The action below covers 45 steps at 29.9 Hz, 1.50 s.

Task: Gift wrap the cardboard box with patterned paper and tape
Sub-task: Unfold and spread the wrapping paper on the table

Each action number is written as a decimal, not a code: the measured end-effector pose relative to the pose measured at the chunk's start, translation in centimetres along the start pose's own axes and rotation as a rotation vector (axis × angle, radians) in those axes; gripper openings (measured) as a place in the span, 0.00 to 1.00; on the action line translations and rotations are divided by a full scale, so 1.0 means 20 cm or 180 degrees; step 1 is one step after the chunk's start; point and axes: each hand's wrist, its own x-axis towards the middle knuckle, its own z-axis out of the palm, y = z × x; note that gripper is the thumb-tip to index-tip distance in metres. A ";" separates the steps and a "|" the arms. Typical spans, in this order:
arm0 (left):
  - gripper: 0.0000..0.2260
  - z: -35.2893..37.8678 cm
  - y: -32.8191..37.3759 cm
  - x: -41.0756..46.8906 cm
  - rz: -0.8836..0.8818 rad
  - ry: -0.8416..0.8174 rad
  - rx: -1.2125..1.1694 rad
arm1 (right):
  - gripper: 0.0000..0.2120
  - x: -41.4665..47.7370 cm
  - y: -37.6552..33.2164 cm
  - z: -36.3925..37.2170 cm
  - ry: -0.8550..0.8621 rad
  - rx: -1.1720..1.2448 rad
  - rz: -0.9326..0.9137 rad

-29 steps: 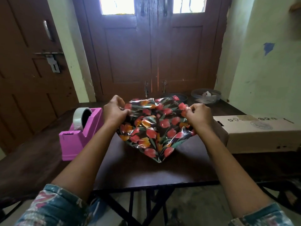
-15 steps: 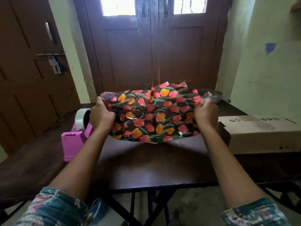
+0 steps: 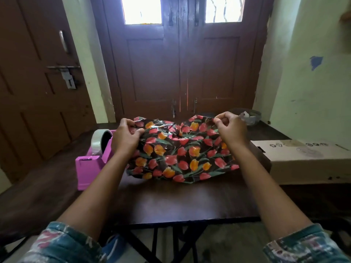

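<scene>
The patterned paper (image 3: 180, 152), one glossy dark sheet printed with red and orange tulips, is held up over the middle of the table (image 3: 180, 202). Its long axis runs left to right between the two hands. The top edge is crumpled and sags in the middle, and the printed face is turned toward the camera. The lower edge droops toward the tabletop; whether it touches cannot be told.

The left hand (image 3: 126, 137) grips the sheet's upper left corner with curled fingers and thumb. The right hand (image 3: 230, 130) pinches the upper right corner, its fingers bent over the edge.

One cardboard box (image 3: 307, 158) lies flat on the right side of the table, just beside the paper. Its long axis also runs left to right, and its far end is cut off by the picture's edge. The right forearm crosses in front of its left end.

On the left stands one pink tape dispenser (image 3: 89, 168) carrying one tape roll (image 3: 96, 142) — the left hand and wrist hide its inner side. One small bowl (image 3: 248, 115) sits at the table's far right corner, behind the right hand; its contents are too blurred to name.

Behind the table is a brown double door (image 3: 182, 73), with a second brown door (image 3: 38, 92) to the left.
</scene>
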 end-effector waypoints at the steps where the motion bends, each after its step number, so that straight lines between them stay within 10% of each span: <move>1: 0.16 0.00 -0.01 0.01 0.0002 0.0066 0.0025 | 0.06 0.00 0.00 0.00 0.0034 -0.0087 0.0042; 10: 0.08 -0.01 0.00 0.05 0.0125 0.0572 0.0674 | 0.09 0.07 -0.02 -0.05 0.0781 0.0286 0.1100; 22: 0.06 -0.09 0.01 0.20 -0.0206 0.0187 -0.0134 | 0.12 0.06 -0.09 -0.13 0.0658 0.2087 0.1051; 26: 0.07 -0.17 0.07 0.10 -0.0181 -0.0271 -0.1458 | 0.13 0.02 -0.10 -0.17 0.0521 0.2770 0.0954; 33: 0.15 -0.41 0.07 -0.03 -0.0858 -0.0920 -0.2935 | 0.11 -0.08 -0.09 -0.31 -0.1718 0.2595 0.0995; 39: 0.18 -0.57 0.03 -0.05 -0.0017 -0.3014 -0.0425 | 0.12 -0.12 -0.09 -0.38 -0.3225 0.0535 0.0687; 45: 0.27 -0.43 0.02 -0.08 0.0173 -0.3619 0.0601 | 0.21 -0.16 -0.09 -0.27 -0.3864 -0.0606 0.0111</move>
